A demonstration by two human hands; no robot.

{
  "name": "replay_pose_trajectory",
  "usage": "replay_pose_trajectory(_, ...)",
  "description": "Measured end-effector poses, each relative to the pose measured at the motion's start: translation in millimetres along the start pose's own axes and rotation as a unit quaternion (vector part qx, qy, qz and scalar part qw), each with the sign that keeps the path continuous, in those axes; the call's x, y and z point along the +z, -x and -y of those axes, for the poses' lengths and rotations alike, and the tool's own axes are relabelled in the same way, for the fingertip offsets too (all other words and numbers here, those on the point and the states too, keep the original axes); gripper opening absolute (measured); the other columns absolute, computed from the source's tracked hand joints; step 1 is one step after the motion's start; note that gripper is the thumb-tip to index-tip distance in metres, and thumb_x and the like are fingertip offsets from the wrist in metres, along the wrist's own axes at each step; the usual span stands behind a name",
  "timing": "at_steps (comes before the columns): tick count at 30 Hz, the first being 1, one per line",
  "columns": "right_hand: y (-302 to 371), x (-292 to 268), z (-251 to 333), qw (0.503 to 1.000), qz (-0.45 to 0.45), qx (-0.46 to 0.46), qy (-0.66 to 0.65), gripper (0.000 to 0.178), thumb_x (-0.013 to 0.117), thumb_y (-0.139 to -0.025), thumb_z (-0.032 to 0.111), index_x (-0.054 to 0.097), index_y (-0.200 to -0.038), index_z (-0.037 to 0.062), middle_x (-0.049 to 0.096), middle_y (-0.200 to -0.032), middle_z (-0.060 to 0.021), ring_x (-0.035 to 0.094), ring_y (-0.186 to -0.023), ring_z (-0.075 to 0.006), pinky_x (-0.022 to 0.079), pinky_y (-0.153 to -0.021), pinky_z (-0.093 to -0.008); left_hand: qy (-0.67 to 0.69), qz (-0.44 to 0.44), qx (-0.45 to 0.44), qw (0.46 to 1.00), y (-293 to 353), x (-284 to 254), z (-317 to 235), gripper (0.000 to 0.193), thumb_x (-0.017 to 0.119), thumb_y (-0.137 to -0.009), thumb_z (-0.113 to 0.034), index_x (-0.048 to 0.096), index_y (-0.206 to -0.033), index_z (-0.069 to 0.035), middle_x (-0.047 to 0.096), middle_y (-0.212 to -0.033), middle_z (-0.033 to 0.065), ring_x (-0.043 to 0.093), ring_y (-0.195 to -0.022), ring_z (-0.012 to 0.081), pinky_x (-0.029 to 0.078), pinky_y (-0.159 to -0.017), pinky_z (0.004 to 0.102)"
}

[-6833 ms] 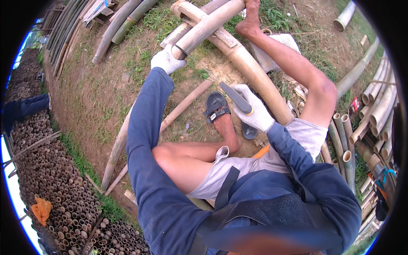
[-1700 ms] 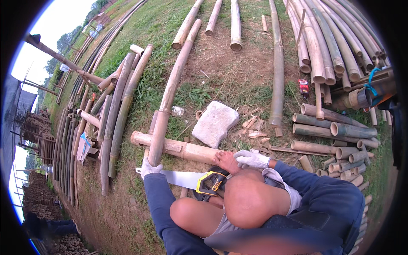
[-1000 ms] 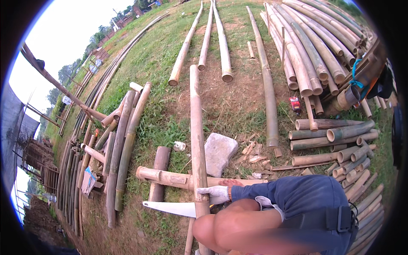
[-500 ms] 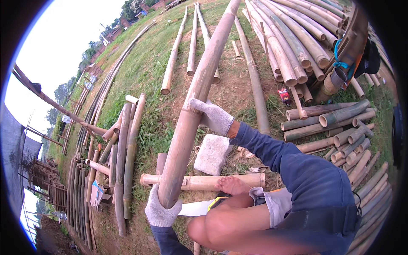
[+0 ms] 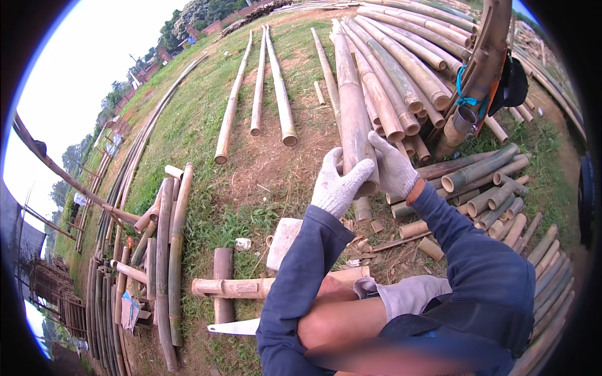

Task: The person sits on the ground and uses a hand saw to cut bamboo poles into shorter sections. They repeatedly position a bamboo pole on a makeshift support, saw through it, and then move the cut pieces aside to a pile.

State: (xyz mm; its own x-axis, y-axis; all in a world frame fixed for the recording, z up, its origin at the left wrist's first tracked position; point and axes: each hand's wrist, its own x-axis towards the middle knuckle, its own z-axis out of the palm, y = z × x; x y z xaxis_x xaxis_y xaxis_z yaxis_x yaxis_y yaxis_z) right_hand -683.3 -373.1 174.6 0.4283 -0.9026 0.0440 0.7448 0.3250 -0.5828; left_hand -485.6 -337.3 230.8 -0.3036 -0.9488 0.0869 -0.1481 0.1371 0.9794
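Both my hands wear pale knitted gloves and grip the near end of a long, thick bamboo pole point(image 5: 355, 106). My left hand point(image 5: 342, 183) wraps the pole's left side, thumb laid across it close to the cut end. On the right side, my right hand point(image 5: 392, 164) holds it a little farther up. The pole points away from me toward the pile. Below it lies a pale stone block point(image 5: 285, 243). A bamboo crosspiece point(image 5: 238, 288) rests over a short darker bamboo piece point(image 5: 223, 258). A saw blade point(image 5: 235, 327) shows beside my left sleeve, its handle hidden.
A stack of long bamboo poles point(image 5: 414, 53) spreads at the far right, beside an upright post with blue cord point(image 5: 467, 88). Short cut pieces point(image 5: 480, 172) lie at the right. More poles point(image 5: 177, 250) lie at the left, and several point(image 5: 276, 88) on the grass ahead.
The pole's near end has swung from the lower left to the right, near the middle. My left hand moved up and right with it; my right hand now grips close to the same end.
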Motion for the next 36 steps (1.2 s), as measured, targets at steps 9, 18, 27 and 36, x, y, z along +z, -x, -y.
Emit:
replay_pose_trajectory(9,-11.8,-36.5,-64.0,0.989,-0.042,0.112,-0.089,0.071,0.068,-0.109,0.056,0.051,-0.158,0.0076,0.067,-0.145,-0.0176,0.067,-0.132,-0.0349,0.052,-0.119,-0.0555,0.075,-0.071,-0.077,0.992,-4.7,9.3,102.6,0.108,0.094,-0.087,-0.036,0.034,-0.163,0.012,0.062,-0.145,0.0267,0.069,-0.126,0.0294,0.061,-0.103,0.0400)
replay_pose_trajectory(18,-49.2,-102.5,-110.7,0.985,-0.118,0.067,-0.108,0.073,0.076,-0.103,0.060,0.060,-0.141,-0.0007,0.074,-0.113,-0.0216,0.075,-0.099,-0.0353,0.065,-0.095,-0.0512,0.081,0.133,-0.251,0.955,66.7,-10.7,151.0,0.073,0.097,-0.083,-0.027,0.064,-0.139,0.007,0.078,-0.112,0.0143,0.078,-0.095,0.0195,0.066,-0.081,0.0360)
replay_pose_trajectory(27,-38.4,-71.5,-127.0,0.982,-0.172,0.022,-0.073,0.081,0.085,-0.098,0.056,0.052,-0.147,-0.0003,0.073,-0.111,-0.0245,0.077,-0.091,-0.0378,0.068,-0.083,-0.0495,0.121,0.098,-0.224,0.962,122.6,-20.5,105.7,0.071,0.093,-0.092,-0.028,0.057,-0.145,0.003,0.076,-0.114,0.0130,0.078,-0.095,0.0210,0.068,-0.079,0.0365)
replay_pose_trajectory(36,-24.0,-18.9,-71.1,0.988,-0.153,-0.021,0.028,0.072,0.082,-0.102,0.052,0.059,-0.141,-0.0027,0.076,-0.105,-0.0209,0.079,-0.085,-0.0299,0.068,-0.075,-0.0413,0.139,0.092,-0.165,0.972,121.9,-10.7,81.7,0.096,0.095,-0.089,-0.032,0.040,-0.161,0.001,0.063,-0.146,0.0162,0.064,-0.134,0.0242,0.057,-0.110,0.0407)
